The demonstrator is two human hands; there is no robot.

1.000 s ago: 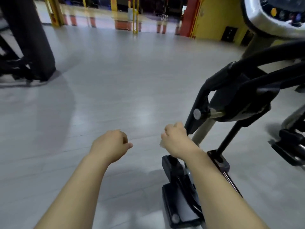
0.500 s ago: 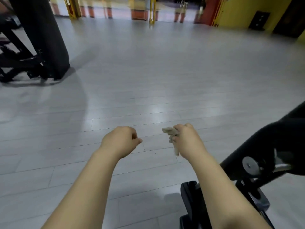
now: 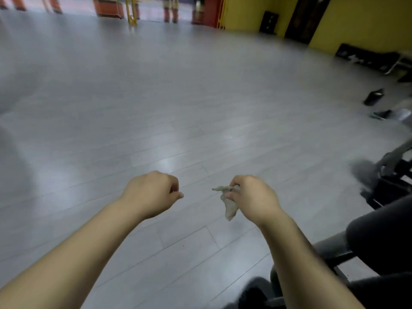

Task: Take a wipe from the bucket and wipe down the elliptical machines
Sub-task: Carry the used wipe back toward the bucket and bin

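While our right hand (image 3: 252, 197) grips the crumpled wipe (image 3: 229, 207) just left of the elliptical (image 3: 379, 239), our left hand (image 3: 151, 192) curls into an empty fist. It hangs farther left of the elliptical.

Grey plank floor (image 3: 156, 108), yellow wall (image 3: 356, 18), perhaps a dark bottle (image 3: 374, 97) far right

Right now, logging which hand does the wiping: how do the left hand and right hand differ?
The right hand grips a crumpled grey wipe; the left hand holds nothing. The right hand is nearer the machine frame, the left hand over bare floor. Both are curled, knuckles up.
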